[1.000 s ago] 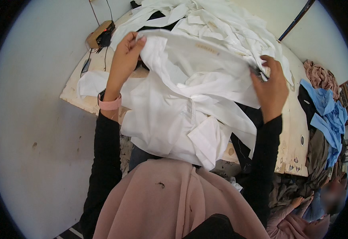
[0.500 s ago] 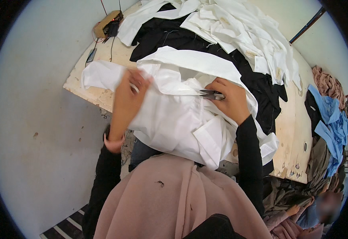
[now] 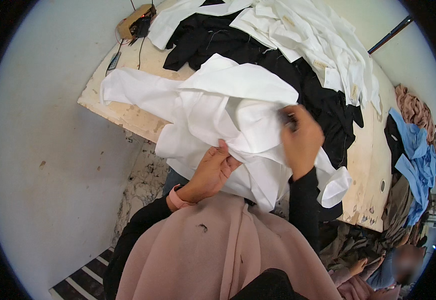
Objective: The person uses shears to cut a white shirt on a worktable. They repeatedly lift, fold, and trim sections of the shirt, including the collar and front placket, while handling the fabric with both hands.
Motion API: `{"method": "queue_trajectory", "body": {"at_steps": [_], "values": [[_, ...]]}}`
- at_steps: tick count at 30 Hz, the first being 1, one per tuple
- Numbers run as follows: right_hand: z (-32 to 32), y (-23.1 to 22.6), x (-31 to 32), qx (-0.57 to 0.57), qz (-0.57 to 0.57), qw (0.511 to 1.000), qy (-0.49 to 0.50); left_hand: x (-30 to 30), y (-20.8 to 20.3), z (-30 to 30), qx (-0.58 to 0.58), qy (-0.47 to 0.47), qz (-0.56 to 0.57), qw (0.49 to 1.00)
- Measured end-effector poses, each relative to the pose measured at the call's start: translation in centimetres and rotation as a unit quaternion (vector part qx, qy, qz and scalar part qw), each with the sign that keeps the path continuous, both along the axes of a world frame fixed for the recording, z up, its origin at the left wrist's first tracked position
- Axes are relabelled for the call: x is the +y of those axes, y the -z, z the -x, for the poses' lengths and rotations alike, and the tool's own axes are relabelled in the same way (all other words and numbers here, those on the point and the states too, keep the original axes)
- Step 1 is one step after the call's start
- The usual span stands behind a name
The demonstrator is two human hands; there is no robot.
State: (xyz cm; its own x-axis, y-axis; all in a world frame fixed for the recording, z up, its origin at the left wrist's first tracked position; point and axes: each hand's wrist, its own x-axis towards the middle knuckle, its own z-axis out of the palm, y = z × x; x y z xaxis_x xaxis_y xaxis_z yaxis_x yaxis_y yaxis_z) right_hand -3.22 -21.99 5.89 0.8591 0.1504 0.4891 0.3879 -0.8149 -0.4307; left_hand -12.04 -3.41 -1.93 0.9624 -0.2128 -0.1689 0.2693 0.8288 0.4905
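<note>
Left hand (image 3: 213,170) now pinches the crumpled white cloth garment (image 3: 203,120)

It has shifted from the garment's left side to its middle, thumb and forefinger pressed on a gathered fold. The right hand (image 3: 304,142), fingers curled round small dark metal snips (image 3: 289,120), has moved rightward; blur hides whether the blades are parted. The garment lies across the pale wooden table's (image 3: 368,175) near edge. One hand now seems to steady the fold, leaving the snips free.

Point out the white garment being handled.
In the head view, the white garment is at the centre, pinched by the left hand, draped over the table's near edge, below the black cloth.
</note>
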Motion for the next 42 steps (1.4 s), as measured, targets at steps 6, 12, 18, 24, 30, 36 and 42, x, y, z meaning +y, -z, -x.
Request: {"method": "queue_trajectory", "body": {"at_steps": [6,12,18,24,30,36,42], "values": [[-1.2,-1.0,-1.3,0.075,-0.007,0.994,0.073,0.8,1.3,0.1,-0.095,0.019,0.153,0.983],[0.6,-0.6,-1.0,0.247,-0.186,0.939,-0.151,0.1,1.1,-0.6,-0.226,-0.082,0.063,0.969],[1.5,0.5,-1.7,0.275,-0.029,0.944,-0.182,0.9,-0.6,-1.5,-0.098,-0.128,0.184,0.970],[1.8,1.5,-2.5,0.358,-0.076,0.900,-0.236,0.9,-1.4,-2.4,-0.119,-0.071,0.196,0.971],[2.2,0.4,-2.3,0.309,-0.269,0.895,-0.176,0.1,-1.3,-1.6,-0.072,-0.128,0.121,0.982],[0.0,3.6,-2.0,0.007,-0.130,0.990,-0.057,0.1,-0.5,0.2,-0.047,0.026,-0.338,0.940],[-1.2,4.0,-8.0,0.082,-0.192,0.978,-0.001,2.4,-0.6,0.5,-0.106,-0.048,-0.606,0.787]]}}
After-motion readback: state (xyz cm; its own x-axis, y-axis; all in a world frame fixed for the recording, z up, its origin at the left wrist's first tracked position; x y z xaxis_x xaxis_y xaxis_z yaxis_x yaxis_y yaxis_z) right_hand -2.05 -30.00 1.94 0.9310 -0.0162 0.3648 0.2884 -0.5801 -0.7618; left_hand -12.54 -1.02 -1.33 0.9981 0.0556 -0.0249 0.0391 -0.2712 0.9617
